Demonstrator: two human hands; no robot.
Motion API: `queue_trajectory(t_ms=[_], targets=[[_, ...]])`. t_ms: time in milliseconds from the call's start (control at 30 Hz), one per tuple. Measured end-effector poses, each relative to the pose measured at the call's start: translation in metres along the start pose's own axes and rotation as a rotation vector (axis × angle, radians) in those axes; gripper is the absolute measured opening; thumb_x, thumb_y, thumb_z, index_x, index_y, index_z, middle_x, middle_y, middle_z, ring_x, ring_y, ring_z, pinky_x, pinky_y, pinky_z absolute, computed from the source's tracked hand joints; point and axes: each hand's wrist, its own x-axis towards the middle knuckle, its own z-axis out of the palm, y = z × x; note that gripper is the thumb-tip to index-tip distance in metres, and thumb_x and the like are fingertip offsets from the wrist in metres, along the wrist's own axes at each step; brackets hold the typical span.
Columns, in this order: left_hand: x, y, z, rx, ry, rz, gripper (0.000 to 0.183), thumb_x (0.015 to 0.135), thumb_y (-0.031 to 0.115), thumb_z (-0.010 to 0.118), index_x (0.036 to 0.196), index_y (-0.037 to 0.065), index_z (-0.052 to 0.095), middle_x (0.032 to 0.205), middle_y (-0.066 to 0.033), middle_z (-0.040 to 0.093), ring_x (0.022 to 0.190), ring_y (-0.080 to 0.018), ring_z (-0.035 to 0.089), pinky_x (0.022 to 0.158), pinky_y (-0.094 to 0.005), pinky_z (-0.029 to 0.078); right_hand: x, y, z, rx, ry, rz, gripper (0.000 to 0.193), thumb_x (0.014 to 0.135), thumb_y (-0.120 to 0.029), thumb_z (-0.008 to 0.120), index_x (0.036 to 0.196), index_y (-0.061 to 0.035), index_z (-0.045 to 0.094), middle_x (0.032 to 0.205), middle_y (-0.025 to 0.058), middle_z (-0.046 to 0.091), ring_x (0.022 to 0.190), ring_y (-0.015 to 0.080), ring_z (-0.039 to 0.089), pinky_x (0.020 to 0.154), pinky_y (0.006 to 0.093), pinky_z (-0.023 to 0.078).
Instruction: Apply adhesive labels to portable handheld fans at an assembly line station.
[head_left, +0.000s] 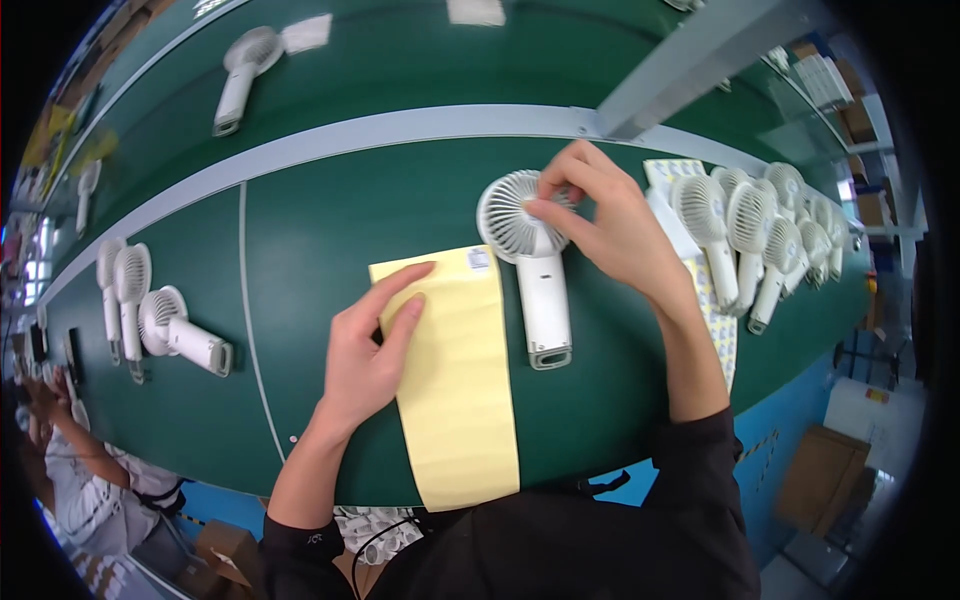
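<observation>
- The right hand [612, 222] reaches over the round head of a white handheld fan [545, 305], thumb and forefinger drawn close together at its hub; whether anything is pinched between them cannot be told.
- That fan lies between the two hands, handle toward the person; the right fingers cover part of its grille.
- The left hand [362, 352] is partly open, thumb and forefinger spread on a long yellow sheet [455, 400], with no grasp to be seen; its other fingers are mostly hidden.
- Beyond the left fingertips, near the sheet's far right corner, sits a small pale label [478, 260], its print too small to make out.
- Right of the right hand, a cluster of white fans [755, 225] overlaps, the rear ones partly hidden; a spotted sheet [722, 340] runs partly beneath them.
- Left of the left hand lie three more fans [130, 285], their heads crowded together.
- Farther left, a co-worker [80, 500] is cut off by the dark rim, the hands blurred.
- Below the left wrist, past the table edge, white pieces [385, 535] show in a heap; their container is mostly hidden.
- Low beyond the right forearm stands a brown carton [825, 475], its contents out of sight.
</observation>
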Motion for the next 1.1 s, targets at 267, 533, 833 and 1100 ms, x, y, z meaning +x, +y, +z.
queue_trajectory(t_ms=[267,533,833,1100], targets=[[0.002,-0.019,0.004,-0.005,-0.042,0.206,0.035,0.096,0.004,0.059,0.131,0.006,0.063,0.108,-0.0171,0.071,0.074,-0.0153,0.064,0.069,-0.0308,0.052,-0.003,-0.004,-0.005,0.026,-0.068,0.039,0.013,0.087,0.0,0.065,0.086,-0.0012,0.052,0.086,0.0043,0.045,0.081,0.015,0.046,0.075,0.0268,0.038],[0.002,-0.032,0.008,-0.052,0.012,0.324,0.032,0.101,0.007,0.049,0.13,-0.002,0.057,0.111,-0.0222,0.069,0.095,-0.0374,0.067,0.084,-0.0434,0.051,-0.005,0.011,-0.003,0.151,-0.107,0.226,0.012,0.089,0.002,0.06,0.087,-0.0011,0.049,0.087,0.0033,0.043,0.082,0.014,0.041,0.078,0.0248,0.034],[0.005,-0.028,0.009,-0.099,-0.011,0.356,0.032,0.101,0.007,0.047,0.13,0.0,0.057,0.118,-0.0193,0.068,0.102,-0.0349,0.067,0.087,-0.0431,0.052,-0.001,0.018,-0.01,0.092,-0.173,0.197,0.009,0.095,-0.003,0.058,0.092,-0.0024,0.05,0.088,0.0017,0.045,0.085,0.0117,0.042,0.08,0.0235,0.034],[0.002,-0.025,0.013,-0.111,-0.053,0.335,0.032,0.099,0.007,0.049,0.129,0.001,0.058,0.12,-0.0186,0.068,0.104,-0.0371,0.066,0.089,-0.045,0.052,-0.009,0.025,-0.021,0.155,-0.158,0.277,0.006,0.097,-0.005,0.058,0.094,-0.0019,0.053,0.088,0.0007,0.048,0.084,0.0097,0.044,0.08,0.0233,0.036]])
